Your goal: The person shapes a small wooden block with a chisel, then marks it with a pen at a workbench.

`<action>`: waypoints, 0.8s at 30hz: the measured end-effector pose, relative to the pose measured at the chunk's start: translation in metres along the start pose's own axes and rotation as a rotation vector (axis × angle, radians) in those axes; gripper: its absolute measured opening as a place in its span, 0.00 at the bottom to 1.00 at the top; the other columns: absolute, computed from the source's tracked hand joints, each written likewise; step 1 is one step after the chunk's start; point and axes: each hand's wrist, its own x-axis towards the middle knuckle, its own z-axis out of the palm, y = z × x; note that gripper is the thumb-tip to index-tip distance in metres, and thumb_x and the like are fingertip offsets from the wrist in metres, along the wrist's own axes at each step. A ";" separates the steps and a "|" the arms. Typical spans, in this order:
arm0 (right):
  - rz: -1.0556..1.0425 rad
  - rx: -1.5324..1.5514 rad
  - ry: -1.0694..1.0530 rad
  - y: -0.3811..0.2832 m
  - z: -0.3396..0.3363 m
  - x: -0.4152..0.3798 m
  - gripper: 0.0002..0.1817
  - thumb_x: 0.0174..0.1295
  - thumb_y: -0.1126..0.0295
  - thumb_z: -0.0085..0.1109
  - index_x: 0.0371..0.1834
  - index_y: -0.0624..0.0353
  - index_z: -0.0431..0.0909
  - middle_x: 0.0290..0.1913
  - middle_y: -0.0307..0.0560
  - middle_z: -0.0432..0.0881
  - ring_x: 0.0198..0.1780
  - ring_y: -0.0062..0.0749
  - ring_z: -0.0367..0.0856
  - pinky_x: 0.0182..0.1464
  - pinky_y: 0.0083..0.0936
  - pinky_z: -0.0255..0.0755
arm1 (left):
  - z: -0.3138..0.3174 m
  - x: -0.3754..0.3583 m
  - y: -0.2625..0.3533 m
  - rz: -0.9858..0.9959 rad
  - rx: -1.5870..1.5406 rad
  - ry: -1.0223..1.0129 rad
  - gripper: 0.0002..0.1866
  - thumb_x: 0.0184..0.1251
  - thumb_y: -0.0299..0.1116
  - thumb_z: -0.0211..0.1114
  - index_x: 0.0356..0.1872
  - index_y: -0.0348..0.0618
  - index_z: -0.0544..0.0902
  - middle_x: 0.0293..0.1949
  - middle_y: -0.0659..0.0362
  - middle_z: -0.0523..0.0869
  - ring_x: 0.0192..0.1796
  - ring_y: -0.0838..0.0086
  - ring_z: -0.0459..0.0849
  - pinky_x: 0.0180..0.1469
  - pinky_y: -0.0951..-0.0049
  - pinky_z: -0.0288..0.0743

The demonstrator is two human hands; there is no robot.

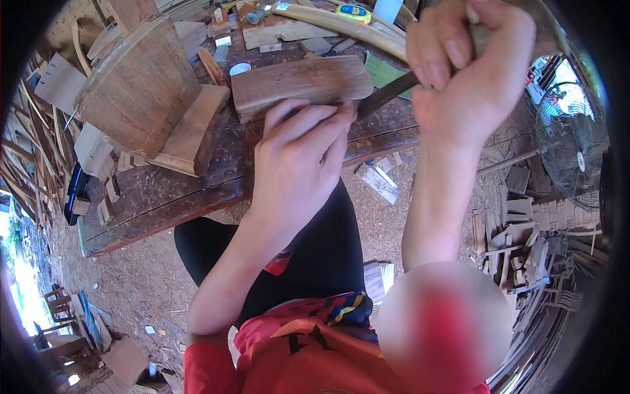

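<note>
A dark file-like bar (388, 96) slants up to the right between my two hands. My left hand (298, 154) is closed, its fingertips pinching the bar's lower end at the front edge of a curved wood block (302, 84). Raised at the upper right, my right hand (466, 79) wraps its fingers round the other end, which is mostly hidden in the grip. The block lies on the worn workbench (177, 195), its near face partly covered by my left fingers.
Left of the block stands a joined wooden piece (141, 92). Behind it are offcuts, a tape measure (354, 13) and a long curved wood strip (348, 29). A fan (566, 131) stands at the right, above stacked scrap wood (525, 249). Shavings cover the floor.
</note>
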 end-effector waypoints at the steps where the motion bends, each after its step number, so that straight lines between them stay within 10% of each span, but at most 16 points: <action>1: -0.008 0.005 -0.047 -0.001 -0.004 0.000 0.12 0.72 0.62 0.51 0.29 0.51 0.69 0.14 0.30 0.61 0.10 0.18 0.54 0.11 0.24 0.50 | 0.000 0.000 0.004 -0.029 -0.034 0.001 0.12 0.65 0.24 0.75 0.49 0.43 0.94 0.44 0.58 0.93 0.45 0.65 0.89 0.56 0.65 0.82; 12: 0.020 0.045 -0.217 -0.005 -0.058 0.000 0.13 0.74 0.60 0.45 0.32 0.51 0.73 0.17 0.31 0.62 0.13 0.19 0.51 0.17 0.24 0.45 | 0.008 -0.007 0.002 0.038 -0.117 -0.105 0.15 0.65 0.24 0.73 0.53 0.42 0.91 0.52 0.56 0.92 0.52 0.62 0.91 0.65 0.60 0.82; 24: -0.023 -0.051 -0.159 0.010 -0.057 -0.010 0.12 0.76 0.60 0.45 0.35 0.51 0.69 0.19 0.33 0.63 0.13 0.22 0.55 0.19 0.24 0.53 | -0.055 0.005 0.002 -0.570 -1.062 0.058 0.25 0.79 0.21 0.53 0.75 0.27 0.70 0.71 0.41 0.78 0.76 0.55 0.77 0.79 0.65 0.70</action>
